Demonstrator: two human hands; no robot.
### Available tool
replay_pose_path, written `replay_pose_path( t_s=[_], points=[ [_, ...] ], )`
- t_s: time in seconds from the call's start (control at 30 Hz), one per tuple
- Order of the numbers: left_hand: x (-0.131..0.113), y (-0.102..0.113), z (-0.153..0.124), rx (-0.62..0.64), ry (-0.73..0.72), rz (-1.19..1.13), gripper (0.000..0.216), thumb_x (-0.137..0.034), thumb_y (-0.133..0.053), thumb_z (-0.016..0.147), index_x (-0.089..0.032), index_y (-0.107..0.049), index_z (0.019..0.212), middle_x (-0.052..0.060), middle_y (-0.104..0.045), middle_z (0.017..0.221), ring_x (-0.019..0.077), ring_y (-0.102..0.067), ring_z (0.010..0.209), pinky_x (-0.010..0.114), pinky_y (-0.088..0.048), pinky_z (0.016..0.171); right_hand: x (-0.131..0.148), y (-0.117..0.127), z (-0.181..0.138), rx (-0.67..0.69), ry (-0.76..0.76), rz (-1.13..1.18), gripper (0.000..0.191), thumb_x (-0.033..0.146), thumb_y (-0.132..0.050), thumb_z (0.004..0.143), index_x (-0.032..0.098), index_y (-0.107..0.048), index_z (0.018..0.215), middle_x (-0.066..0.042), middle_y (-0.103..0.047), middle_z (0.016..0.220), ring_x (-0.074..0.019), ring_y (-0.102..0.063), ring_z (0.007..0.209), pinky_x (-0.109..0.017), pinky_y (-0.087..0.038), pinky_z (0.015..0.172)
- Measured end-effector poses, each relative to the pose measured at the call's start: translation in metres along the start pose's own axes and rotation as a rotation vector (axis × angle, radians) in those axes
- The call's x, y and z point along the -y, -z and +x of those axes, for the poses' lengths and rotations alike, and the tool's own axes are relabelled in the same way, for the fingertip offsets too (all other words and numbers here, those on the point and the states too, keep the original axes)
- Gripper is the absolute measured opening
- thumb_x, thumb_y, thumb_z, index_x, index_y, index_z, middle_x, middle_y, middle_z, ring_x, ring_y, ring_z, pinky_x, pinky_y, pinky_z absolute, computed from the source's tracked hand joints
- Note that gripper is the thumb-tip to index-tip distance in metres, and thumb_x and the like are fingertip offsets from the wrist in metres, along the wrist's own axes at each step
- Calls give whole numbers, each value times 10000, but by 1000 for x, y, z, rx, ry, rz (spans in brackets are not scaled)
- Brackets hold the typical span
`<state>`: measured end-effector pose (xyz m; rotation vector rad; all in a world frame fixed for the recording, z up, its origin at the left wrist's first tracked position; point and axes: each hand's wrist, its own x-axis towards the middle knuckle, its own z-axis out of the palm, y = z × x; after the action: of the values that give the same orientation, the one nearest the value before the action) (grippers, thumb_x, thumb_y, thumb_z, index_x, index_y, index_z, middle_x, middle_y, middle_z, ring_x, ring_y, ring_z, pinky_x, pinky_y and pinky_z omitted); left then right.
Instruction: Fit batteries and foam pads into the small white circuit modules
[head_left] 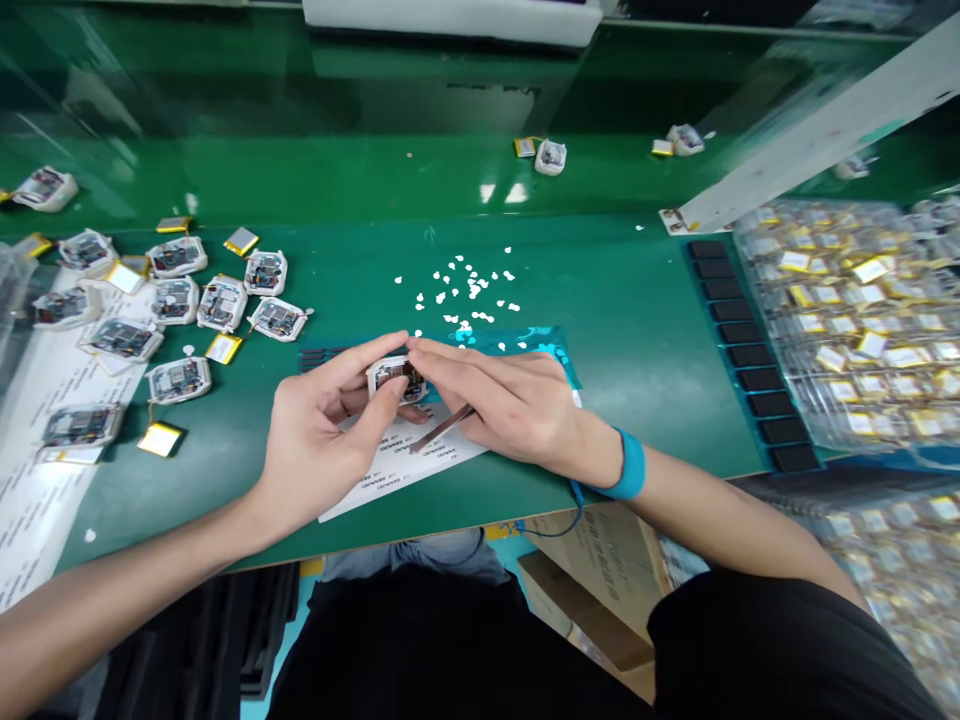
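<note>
My left hand (330, 430) is closed around a small white device housing (381, 376) with its circuit board showing, thumb across the open face. Close against it, the fingertips of my right hand (517, 405) touch the housing's upper right edge. A pair of metal tweezers (442, 428) is tucked in my right hand, tips pointing down and left. Beneath both hands lies a white printed sheet (375, 488). Just beyond them, small white round stickers (474, 288) are scattered on the green mat, some on a blue film strip (555, 345).
Several open housings (223, 302) with wired batteries (160, 438) lie at left, partly on a printed sheet (45, 500). At right stand a strip of black pads (754, 355), clear trays (847, 320) full of parts and a slanted white post (825, 120). A cardboard box (615, 560) sits below the table edge.
</note>
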<state>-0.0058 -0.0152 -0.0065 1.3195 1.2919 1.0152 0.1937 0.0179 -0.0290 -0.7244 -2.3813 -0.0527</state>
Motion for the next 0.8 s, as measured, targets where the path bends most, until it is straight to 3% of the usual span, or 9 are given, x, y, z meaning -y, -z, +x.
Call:
replay_pose_path(
  t_s=[0.23, 0.37, 0.57, 0.8],
  points=[
    [-2, -3, 0, 1, 4, -65, 264, -220, -700, 893, -155, -702, 1149, 68, -792, 1087, 169, -787, 757, 250, -663, 708, 3, 0, 0, 17, -18, -32, 374, -2, -448, 924, 72, -665, 1219, -122, -740, 1224, -164, -775, 959, -218, -655, 707],
    [-2, -4, 0, 11, -2, -110, 186, -245, -711, 886, -171, -656, 1047, 54, -802, 955, 188, -784, 750, 279, -673, 694, 4, -1, -2, 24, -49, -19, 425, 9, -433, 933, 121, -652, 1279, -94, -731, 1257, -153, -762, 992, -215, -645, 742],
    [-2, -1, 2, 27, 27, -133, 244, -341, -769, 851, -191, -613, 964, 51, -789, 862, 217, -783, 739, 293, -669, 626, 5, -8, 2, -31, -98, 10, 397, 88, -427, 993, 131, -605, 1345, -35, -784, 1099, -74, -732, 766, -164, -528, 510],
    [-4, 5, 4, 29, 10, -122, 165, -266, -728, 873, -196, -611, 966, 34, -783, 858, 181, -768, 654, 264, -656, 594, 3, -4, 9, -75, -119, 17, 113, 207, -578, 1009, 167, -676, 1048, 13, -801, 1000, -64, -749, 804, -158, -469, 500]
  ],
)
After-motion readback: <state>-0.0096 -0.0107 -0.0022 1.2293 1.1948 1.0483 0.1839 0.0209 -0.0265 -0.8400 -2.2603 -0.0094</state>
